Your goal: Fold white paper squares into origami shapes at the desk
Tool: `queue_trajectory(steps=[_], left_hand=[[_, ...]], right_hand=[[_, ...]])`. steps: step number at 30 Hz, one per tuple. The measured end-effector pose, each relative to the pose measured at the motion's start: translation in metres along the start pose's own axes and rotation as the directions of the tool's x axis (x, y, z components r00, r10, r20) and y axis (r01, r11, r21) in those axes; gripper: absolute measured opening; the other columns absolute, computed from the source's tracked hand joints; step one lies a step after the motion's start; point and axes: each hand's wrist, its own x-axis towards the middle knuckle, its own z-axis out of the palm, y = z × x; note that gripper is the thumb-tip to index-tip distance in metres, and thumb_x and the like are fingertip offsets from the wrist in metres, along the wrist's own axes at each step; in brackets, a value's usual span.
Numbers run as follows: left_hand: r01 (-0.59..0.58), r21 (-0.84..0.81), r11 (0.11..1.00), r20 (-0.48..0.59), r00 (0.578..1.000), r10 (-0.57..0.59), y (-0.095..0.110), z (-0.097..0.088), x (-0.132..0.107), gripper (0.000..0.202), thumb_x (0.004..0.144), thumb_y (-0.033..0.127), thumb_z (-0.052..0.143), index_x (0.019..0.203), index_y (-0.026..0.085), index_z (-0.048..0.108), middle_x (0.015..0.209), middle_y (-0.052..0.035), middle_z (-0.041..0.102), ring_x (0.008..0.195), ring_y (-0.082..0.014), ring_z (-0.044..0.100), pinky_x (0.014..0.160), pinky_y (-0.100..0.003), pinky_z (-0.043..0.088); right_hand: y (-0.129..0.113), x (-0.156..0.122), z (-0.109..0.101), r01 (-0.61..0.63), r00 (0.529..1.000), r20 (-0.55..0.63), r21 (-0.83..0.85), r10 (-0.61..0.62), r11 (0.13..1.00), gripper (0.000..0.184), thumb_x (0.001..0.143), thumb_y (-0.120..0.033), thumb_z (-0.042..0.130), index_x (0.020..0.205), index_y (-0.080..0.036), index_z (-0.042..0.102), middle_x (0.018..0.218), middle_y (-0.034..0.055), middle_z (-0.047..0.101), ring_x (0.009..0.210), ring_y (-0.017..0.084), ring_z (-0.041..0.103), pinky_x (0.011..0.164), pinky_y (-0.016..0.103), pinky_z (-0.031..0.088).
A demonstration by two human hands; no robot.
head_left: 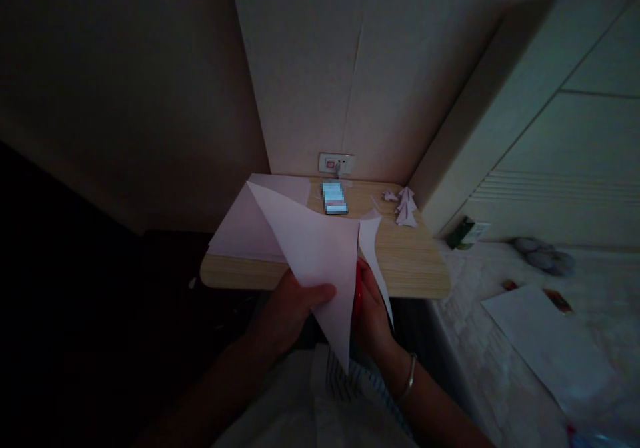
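Triangular white paper sheet point(320, 248), hand-held.
Left hand point(290, 307) pinches it under thumb; right hand point(373, 315) grips glossy red handle point(357, 295), apparently scissors, beside curved white paper strip point(371, 248).

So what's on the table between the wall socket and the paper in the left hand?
The phone lies there, screen lit, between the wall socket and the paper, in the head view.

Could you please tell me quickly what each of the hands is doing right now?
Left hand: closed, holding the pale paper, thumb on top.
Right hand: closed, holding the red-handled scissors, partly hidden.
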Motion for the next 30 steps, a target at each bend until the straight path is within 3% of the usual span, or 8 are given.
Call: queue_trajectory(steps=[3,7,12,20,23,30], left_hand=[[-0.002,-0.011,1.000,0.025,1.000,0.002,0.000,0.000,0.000,0.048,0.057,0.013,0.075,0.103,0.013,0.061,0.095,-0.0088,0.070,0.087,-0.0243,0.063,0.079,-0.036,0.048],[-0.005,-0.018,1.000,0.006,1.000,0.005,0.000,0.000,0.000,0.049,0.055,0.013,0.076,0.102,0.014,0.062,0.096,-0.0082,0.070,0.086,-0.0238,0.063,0.077,-0.034,0.048],[0.006,-0.018,1.000,-0.007,1.000,-0.006,0.001,-0.001,-0.001,0.047,0.055,0.014,0.076,0.101,0.014,0.063,0.094,-0.0076,0.070,0.086,-0.0238,0.063,0.079,-0.035,0.047],[0.028,-0.027,0.999,0.015,1.000,-0.027,0.003,0.001,-0.003,0.048,0.055,0.014,0.076,0.101,0.014,0.063,0.094,-0.0083,0.071,0.086,-0.0250,0.064,0.078,-0.036,0.048],[0.042,-0.016,0.999,-0.004,0.999,-0.042,0.001,0.000,-0.003,0.048,0.054,0.014,0.075,0.101,0.014,0.063,0.093,-0.0088,0.071,0.086,-0.0262,0.064,0.076,-0.036,0.049],[0.046,-0.038,0.998,0.025,0.999,-0.045,0.001,0.000,-0.004,0.047,0.055,0.014,0.076,0.101,0.015,0.063,0.095,-0.0084,0.070,0.087,-0.0245,0.064,0.078,-0.034,0.049]], right_hand=[[0.001,0.000,-0.001,0.035,0.999,0.005,-0.019,-0.034,0.999,0.046,0.083,-0.043,0.051,0.124,-0.024,0.045,0.106,0.0048,0.065,0.086,0.020,0.063,0.070,0.032,0.052],[-0.003,0.000,-0.001,0.103,0.995,0.007,-0.095,-0.103,0.990,0.042,0.084,-0.040,0.050,0.122,-0.023,0.050,0.121,0.0044,0.059,0.107,0.020,0.056,0.089,0.034,0.047],[-0.009,-0.001,-0.002,0.045,0.999,0.002,-0.110,-0.045,0.993,0.042,0.084,-0.040,0.047,0.122,-0.025,0.051,0.115,0.0054,0.063,0.100,0.024,0.060,0.084,0.039,0.049],[-0.020,0.001,0.005,0.145,0.986,-0.055,-0.156,-0.156,0.977,0.032,0.085,-0.034,0.045,0.110,-0.023,0.060,0.111,0.0059,0.065,0.105,0.022,0.057,0.087,0.036,0.047],[-0.024,0.001,0.008,0.133,0.984,-0.091,-0.176,-0.151,0.975,0.031,0.083,-0.035,0.047,0.107,-0.022,0.062,0.103,0.0068,0.067,0.103,0.023,0.058,0.086,0.036,0.048],[-0.023,0.001,0.008,0.110,0.990,-0.065,-0.165,-0.122,0.980,0.033,0.085,-0.037,0.044,0.111,-0.023,0.058,0.110,0.0060,0.064,0.099,0.022,0.060,0.084,0.037,0.049]])
